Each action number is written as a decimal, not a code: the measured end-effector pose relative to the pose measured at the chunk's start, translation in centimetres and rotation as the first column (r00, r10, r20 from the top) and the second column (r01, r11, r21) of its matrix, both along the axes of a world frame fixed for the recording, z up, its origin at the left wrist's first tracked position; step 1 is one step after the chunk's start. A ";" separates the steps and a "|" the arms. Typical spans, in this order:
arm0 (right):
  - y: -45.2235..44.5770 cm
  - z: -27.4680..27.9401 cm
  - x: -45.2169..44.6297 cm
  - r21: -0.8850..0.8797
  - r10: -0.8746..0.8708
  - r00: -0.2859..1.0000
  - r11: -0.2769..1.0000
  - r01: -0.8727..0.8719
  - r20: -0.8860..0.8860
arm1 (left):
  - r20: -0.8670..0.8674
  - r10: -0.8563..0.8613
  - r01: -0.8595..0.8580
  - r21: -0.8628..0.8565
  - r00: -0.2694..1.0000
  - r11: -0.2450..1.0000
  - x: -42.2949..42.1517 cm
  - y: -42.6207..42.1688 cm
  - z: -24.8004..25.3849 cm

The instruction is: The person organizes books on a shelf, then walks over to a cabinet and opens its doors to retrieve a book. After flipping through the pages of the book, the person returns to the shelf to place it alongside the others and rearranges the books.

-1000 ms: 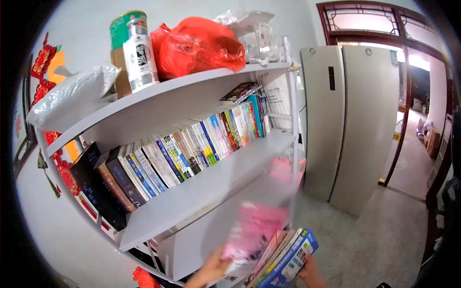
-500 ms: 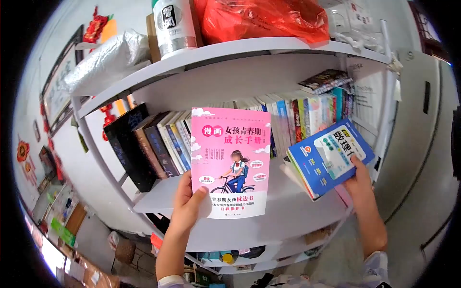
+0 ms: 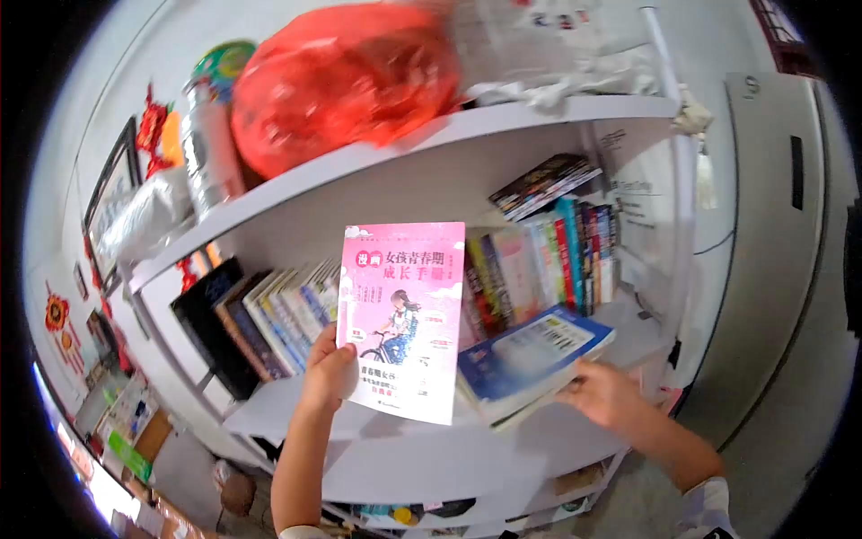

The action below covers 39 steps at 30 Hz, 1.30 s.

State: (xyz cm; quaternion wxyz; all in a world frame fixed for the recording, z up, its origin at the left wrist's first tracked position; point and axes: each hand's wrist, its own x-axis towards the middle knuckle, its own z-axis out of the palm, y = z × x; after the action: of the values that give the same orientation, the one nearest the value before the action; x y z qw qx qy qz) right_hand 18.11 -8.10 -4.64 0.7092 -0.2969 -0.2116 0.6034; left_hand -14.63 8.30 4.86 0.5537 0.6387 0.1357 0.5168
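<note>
Room: grey fridge (image 3: 763, 234) right of white shelf (image 3: 395, 458).

Shelf: red bag (image 3: 346, 85) on top; row of books (image 3: 516, 274) below.

Blue book (image 3: 539, 350): tilted before row, right hand (image 3: 606, 393) gripping near edge; contact with shelf unclear.

Pink book (image 3: 404, 305): cover facing viewer, left hand (image 3: 328, 368) pinching lower left edge.

Handling: press thumbs firmly; support blue book from beneath; hold covers clear of row.

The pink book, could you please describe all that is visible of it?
The pink book shows its front cover: paper-like, with a Chinese title on top, a drawn figure with a bicycle, and a white lower band. Seemingly closed, it is held roughly upright before the shelved books, facing the camera, its left edge pinched low by the left grip, thumb in front.
</note>
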 end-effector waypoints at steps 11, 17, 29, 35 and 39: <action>-6.9 3.0 2.1 0.745 -0.777 0.012 0.607 0.276 0.629 | -0.272 0.342 -0.120 0.598 0.900 0.792 8.0 0.1 6.7; -4.5 9.3 0.9 0.872 -0.807 -0.332 0.471 0.134 0.488 | -0.255 0.606 0.092 0.953 0.753 0.287 8.6 -4.2 7.9; -0.5 6.4 -1.6 0.659 -0.718 0.383 0.691 0.297 0.581 | 0.317 0.559 -0.155 0.935 0.766 -0.318 9.7 -2.4 4.5; -2.8 9.3 -4.6 0.562 -0.341 0.862 0.823 0.081 0.375 | 0.061 0.579 0.077 0.974 0.813 -0.212 9.6 -3.3 4.3; -1.0 9.1 -2.5 0.814 -0.803 0.168 0.580 0.000 0.572 | -0.073 0.300 -0.152 0.735 0.951 0.661 8.5 -0.2 6.3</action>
State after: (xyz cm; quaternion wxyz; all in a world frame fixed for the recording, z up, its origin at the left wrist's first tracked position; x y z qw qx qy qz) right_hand 15.60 -9.10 4.41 0.6425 -0.3619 -0.6740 -0.0441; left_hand -6.17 8.13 11.17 0.1741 0.8280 0.0519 0.5305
